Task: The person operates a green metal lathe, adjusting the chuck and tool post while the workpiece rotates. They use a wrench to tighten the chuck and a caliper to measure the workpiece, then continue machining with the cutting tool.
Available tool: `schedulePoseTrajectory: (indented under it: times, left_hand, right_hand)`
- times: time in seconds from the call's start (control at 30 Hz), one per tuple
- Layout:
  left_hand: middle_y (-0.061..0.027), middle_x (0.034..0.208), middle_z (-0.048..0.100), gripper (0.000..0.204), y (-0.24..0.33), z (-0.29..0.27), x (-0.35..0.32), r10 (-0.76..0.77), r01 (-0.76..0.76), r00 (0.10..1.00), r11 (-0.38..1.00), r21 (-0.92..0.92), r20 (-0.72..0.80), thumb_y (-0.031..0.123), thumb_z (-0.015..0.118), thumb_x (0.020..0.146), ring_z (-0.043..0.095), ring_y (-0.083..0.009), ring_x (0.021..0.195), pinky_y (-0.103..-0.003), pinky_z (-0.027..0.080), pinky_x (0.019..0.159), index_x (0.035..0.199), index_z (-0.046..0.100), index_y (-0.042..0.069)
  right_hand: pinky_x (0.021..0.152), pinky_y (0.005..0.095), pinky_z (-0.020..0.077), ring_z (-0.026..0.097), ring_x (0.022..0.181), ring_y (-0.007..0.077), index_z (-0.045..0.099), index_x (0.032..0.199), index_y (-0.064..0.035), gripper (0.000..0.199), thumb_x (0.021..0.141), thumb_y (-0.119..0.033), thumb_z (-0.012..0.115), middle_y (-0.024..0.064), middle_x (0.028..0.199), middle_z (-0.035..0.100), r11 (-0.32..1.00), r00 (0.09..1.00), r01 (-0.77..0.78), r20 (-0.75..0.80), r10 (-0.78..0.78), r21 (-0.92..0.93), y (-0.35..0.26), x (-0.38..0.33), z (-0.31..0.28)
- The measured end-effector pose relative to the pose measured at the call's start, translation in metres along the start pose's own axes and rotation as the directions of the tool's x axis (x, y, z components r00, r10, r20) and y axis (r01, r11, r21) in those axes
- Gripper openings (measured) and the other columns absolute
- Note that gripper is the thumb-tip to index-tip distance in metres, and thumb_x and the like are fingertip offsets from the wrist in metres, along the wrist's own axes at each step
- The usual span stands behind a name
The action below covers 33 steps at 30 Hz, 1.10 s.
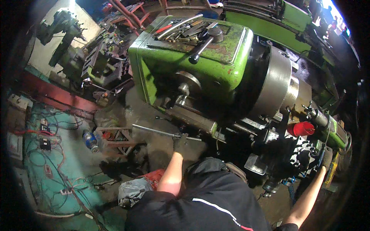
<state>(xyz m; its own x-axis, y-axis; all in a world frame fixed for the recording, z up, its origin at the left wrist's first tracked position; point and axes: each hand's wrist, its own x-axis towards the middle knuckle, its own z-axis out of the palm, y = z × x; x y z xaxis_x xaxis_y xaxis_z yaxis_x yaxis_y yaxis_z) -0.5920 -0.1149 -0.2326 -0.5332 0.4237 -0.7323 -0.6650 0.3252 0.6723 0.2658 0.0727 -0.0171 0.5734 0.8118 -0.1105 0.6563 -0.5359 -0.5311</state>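
Note:
My left hand (pixel 180 144), in a dark glove, is closed around a long thin metal rod (pixel 152 130). The rod lies crosswise in front of the green lathe headstock (pixel 192 57), its longer part reaching left of the hand. Far to the right, my right hand (pixel 327 158), also in a dark glove, is at the lathe's carriage side, beside a toolpost (pixel 304 154). Its fingers are too dark to make out. A red cup (pixel 301 129) stands above the toolpost. The large steel chuck (pixel 274 82) is between headstock and carriage.
Loose tools (pixel 189 31) and a black-knobbed lever (pixel 200 50) are on top of the headstock. At left, a plastic bottle (pixel 90 141) and a rusty metal frame (pixel 115 139) stand near cables on a green surface (pixel 54 169). A grey cloth bundle (pixel 133 190) is beside my left arm.

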Motion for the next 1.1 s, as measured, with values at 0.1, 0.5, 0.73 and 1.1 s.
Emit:
schedulePoseTrajectory:
  times: [0.1,0.5,0.73,1.1]
  left_hand:
    - [-0.0007,0.105,0.068,0.040,-0.086,0.007,0.082,-0.029,0.018,0.998,0.980,0.200,0.052,0.027,0.087,0.096,0.065,-0.0130,0.092,-0.035,0.053,0.074,0.123,0.059,0.022]
    - [-0.0266,0.138,0.072,0.078,-0.039,0.067,0.097,0.374,0.018,0.916,0.322,0.947,-0.144,0.068,0.061,0.101,0.072,-0.0433,0.128,-0.057,0.059,0.101,0.150,0.065,0.007]
    - [-0.0288,0.146,0.064,0.060,0.178,0.214,-0.112,0.967,-0.791,0.145,-0.014,0.612,0.210,0.043,0.061,0.111,0.061,-0.0463,0.136,-0.056,0.050,0.111,0.151,0.057,-0.003]
    - [-0.0304,0.128,0.077,0.081,0.300,0.326,-0.189,0.723,-0.330,0.445,-0.416,0.848,0.528,0.072,0.043,0.104,0.073,-0.0519,0.120,-0.059,0.055,0.105,0.126,0.082,0.004]
  right_hand:
    - [0.081,0.0388,0.0553,0.067,0.088,0.0176,0.081,0.110,-0.0001,0.032,0.104,-0.030,0.072,0.0090,0.096,0.079,0.959,0.954,0.215,-0.169,-0.246,-0.186,0.076,0.039,-0.048]
    - [0.099,0.0549,0.0560,0.072,0.116,0.0518,0.080,0.115,0.0013,0.056,0.098,-0.051,0.068,0.0327,0.120,0.076,0.977,0.983,-0.026,-0.182,-0.013,-0.212,-0.081,-0.069,-0.012]
    - [0.104,0.0540,0.0556,0.073,0.120,0.0477,0.082,0.116,0.0001,0.056,0.097,-0.052,0.074,0.0321,0.126,0.076,0.951,0.994,-0.088,-0.087,0.064,-0.298,-0.126,-0.102,-0.038]
    - [0.095,0.0551,0.0577,0.076,0.108,0.0456,0.079,0.107,-0.0048,0.052,0.098,-0.056,0.072,0.0258,0.107,0.079,0.993,0.997,0.065,-0.050,-0.060,0.097,-0.120,-0.105,-0.033]
